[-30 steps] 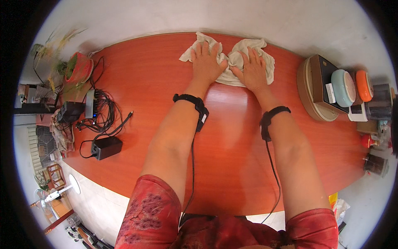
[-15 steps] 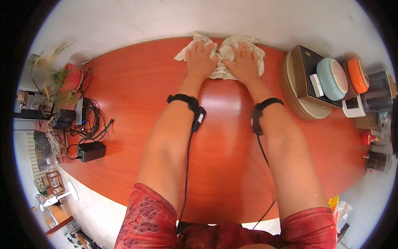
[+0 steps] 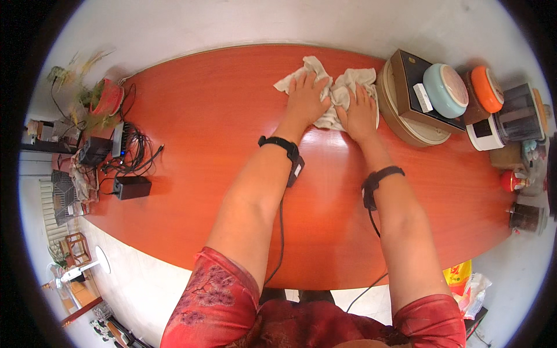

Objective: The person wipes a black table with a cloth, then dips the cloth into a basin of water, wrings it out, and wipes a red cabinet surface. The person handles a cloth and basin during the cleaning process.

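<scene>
A crumpled off-white cloth (image 3: 332,119) lies on the reddish-brown wooden table (image 3: 209,116), towards its far side. My left hand (image 3: 306,103) rests on the cloth's left part, palm down, fingers stretched out and spread. On its right part my right hand (image 3: 360,116) presses flat, fingers extended. Folds of cloth bunch up between the two hands. Each wrist wears a black strap with a small module (image 3: 296,169) and a trailing cable. The cloth's right edge is close to a round beige container (image 3: 387,110).
On the container sit a dark box (image 3: 406,87), a light-blue round bowl (image 3: 444,90) and a small white box (image 3: 423,97). Further right are an orange bowl (image 3: 488,93) and jars. To the left, tangled black cables (image 3: 136,148), a power adapter (image 3: 132,187) and a red plant pot (image 3: 109,97).
Both hands and the cloth have moved right along the table, closer to the round container and a little away from the far edge. The view has shifted slightly too.
</scene>
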`<state>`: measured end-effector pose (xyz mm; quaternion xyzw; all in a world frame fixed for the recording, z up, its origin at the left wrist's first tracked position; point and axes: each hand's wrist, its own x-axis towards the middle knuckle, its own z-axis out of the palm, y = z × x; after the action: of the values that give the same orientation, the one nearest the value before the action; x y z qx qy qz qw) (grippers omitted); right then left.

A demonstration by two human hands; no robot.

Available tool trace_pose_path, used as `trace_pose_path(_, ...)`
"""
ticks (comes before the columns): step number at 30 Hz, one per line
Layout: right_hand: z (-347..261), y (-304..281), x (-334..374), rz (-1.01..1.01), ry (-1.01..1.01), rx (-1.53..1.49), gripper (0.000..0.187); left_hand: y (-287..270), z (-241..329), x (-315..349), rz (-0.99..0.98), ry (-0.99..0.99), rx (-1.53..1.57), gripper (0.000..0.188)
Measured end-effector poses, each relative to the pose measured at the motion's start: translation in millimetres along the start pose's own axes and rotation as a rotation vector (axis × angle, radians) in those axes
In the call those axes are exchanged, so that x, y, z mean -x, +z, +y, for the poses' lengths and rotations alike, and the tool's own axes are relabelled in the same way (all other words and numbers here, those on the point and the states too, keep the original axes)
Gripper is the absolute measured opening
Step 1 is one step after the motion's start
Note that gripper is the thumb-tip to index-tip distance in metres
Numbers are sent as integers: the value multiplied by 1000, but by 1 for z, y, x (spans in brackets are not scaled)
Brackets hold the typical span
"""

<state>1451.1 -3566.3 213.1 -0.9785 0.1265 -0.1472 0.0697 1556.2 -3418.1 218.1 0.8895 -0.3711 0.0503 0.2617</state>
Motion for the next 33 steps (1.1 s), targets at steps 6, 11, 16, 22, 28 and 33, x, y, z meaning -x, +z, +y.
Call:
trace_pose_path(6, -19, -25, 60, -26, -16, -28, 68, -21, 28, 61, -56, -28, 21, 57)
trace_pose_path(11, -35, -43, 121, -55, -36, -107, 67, -41, 51, 124, -54, -18, 60, 61)
trace_pose_path(16, -62, -65, 179, -121, -72, -160, 73, -61, 66, 191, -58, -21, 59, 60)
trace_pose_path(22, -104, -91, 252, -230, -176, -235, 78, -104, 83, 286, -96, -81, 105, 60)
trace_pose_path(28, -169, -97, 292, -435, -475, -403, 80, -156, 80, 401, -163, -306, 73, 67)
trace_pose_path(33, -223, -89, 263, -522, -711, -508, 78, -182, 56, 453, -48, -537, -63, 85)
